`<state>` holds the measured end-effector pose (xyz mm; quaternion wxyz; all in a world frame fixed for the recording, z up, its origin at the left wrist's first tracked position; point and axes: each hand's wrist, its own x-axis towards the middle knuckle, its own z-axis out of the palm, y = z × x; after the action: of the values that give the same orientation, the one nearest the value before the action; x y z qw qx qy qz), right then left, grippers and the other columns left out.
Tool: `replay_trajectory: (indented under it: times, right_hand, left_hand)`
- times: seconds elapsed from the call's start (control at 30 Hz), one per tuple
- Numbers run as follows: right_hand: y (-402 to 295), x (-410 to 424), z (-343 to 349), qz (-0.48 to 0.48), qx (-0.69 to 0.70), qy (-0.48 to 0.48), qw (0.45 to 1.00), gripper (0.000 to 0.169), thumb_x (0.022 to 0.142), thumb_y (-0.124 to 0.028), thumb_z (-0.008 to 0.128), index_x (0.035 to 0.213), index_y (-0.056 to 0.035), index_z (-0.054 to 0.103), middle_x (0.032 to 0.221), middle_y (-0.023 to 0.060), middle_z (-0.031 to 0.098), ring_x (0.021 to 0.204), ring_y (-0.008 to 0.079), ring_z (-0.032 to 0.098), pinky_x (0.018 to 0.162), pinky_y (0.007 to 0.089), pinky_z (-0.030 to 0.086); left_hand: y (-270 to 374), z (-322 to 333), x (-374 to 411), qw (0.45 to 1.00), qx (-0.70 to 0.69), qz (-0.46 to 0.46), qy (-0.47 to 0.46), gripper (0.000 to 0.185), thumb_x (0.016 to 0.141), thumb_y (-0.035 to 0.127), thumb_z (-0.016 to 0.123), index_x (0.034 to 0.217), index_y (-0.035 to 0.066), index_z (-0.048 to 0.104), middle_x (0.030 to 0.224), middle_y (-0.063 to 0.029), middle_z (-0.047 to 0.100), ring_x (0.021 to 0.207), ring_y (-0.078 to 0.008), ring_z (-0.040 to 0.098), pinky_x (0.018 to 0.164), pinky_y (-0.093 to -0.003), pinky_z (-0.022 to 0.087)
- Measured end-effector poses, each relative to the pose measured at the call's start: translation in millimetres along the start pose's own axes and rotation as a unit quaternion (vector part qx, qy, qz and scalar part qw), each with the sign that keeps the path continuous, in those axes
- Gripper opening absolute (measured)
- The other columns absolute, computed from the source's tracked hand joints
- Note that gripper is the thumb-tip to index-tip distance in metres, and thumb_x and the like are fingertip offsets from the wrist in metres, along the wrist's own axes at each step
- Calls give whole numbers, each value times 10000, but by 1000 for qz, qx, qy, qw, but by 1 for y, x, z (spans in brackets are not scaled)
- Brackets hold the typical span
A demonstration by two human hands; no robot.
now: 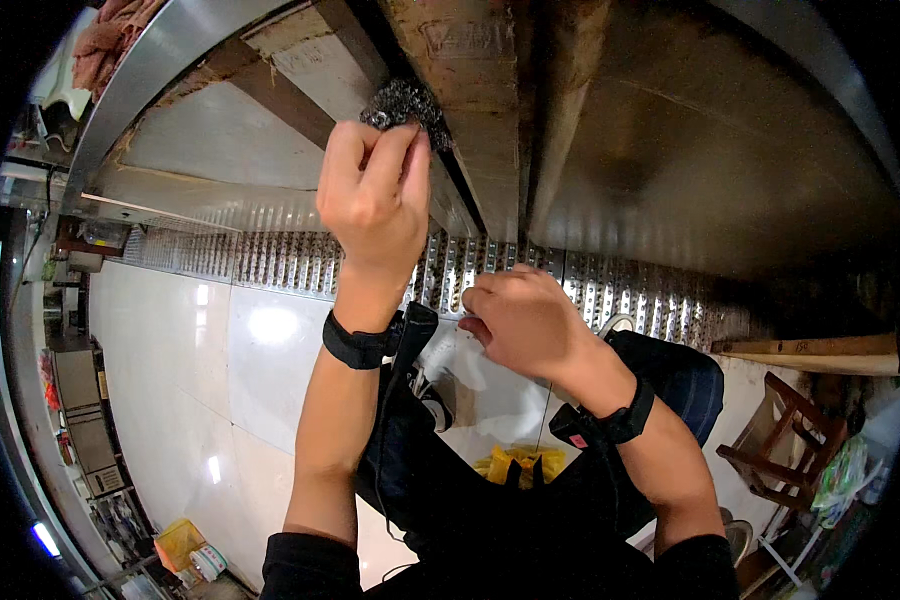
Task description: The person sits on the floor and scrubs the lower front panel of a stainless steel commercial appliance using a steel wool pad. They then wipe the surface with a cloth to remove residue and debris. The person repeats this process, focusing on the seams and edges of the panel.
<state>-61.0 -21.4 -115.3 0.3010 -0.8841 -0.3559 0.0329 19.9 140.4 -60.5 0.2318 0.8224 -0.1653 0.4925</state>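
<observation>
My left hand (pixel 375 172) pinches a steel wool scourer (pixel 403 109) and presses it against a dark narrow channel (pixel 461 180) between stained metal panels. Just right of that channel is a brown, grimy panel strip (pixel 480 97). Lower and to the right, my right hand (pixel 525 319) hangs loosely curled in front of a perforated metal strip (pixel 450 274). A small gap shows between its thumb and forefinger, and nothing is seen in it; its palm is hidden. Each wrist wears a black strap with a small device.
A curved steel rim (pixel 131 90) borders the panels at upper left, with a brown cloth (pixel 112 37) beyond it. A yellow plastic bag (pixel 529 461) lies on the tiled floor (pixel 172 360) between my legs. At right are a wooden stool (pixel 787 442) and a wooden beam (pixel 810 352).
</observation>
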Motion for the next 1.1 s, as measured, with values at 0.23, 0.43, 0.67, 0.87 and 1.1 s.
replay_trajectory:
  times: [0.23, 0.43, 0.67, 0.87, 1.1]
  right_hand:
    - [-2, -5, -12, -2, 2, 33, 999, 131, 776, -152, 705, 774, -24, 677, 787, 145, 674, 761, 339, 672, 762, 415, 533]
    - [2, -10, -14, 3, 19, 28, 999, 166, 817, -182, 706, 831, -19, 678, 834, 137, 665, 802, 349, 661, 795, 426, 524]
    - [12, -9, -11, -9, -1, 32, 999, 171, 831, -205, 691, 850, -35, 682, 836, 117, 656, 829, 314, 672, 806, 415, 512]
    - [17, -12, -9, -12, 5, 68, 998, 159, 805, -173, 670, 883, -35, 691, 853, 124, 659, 829, 309, 673, 809, 410, 512]
    - [19, -16, -13, -2, -10, 50, 999, 169, 824, -182, 658, 911, -43, 697, 866, 121, 664, 844, 303, 680, 820, 406, 514]
  left_hand:
    - [-4, 2, -4, 1000, 16, 3, 0, 179, 684, -16, 823, 814, 11, 704, 749, -58, 547, 610, -165, 547, 543, -276, 425]
    - [-5, 4, -20, 1000, 13, -19, 13, 170, 688, -36, 816, 816, 0, 709, 760, -74, 556, 633, -201, 551, 558, -297, 426]
    - [-21, 1, -10, 995, 40, 61, 62, 204, 721, -37, 827, 910, 3, 763, 829, -98, 629, 701, -191, 583, 568, -299, 440]
    - [-2, -1, 36, 984, 40, -7, 172, 201, 732, -32, 844, 913, 16, 771, 781, -20, 564, 669, -115, 500, 517, -250, 355]
    - [-3, 6, -8, 995, 95, 15, 35, 137, 749, 35, 847, 855, 24, 762, 776, -54, 579, 630, -153, 520, 523, -305, 391]
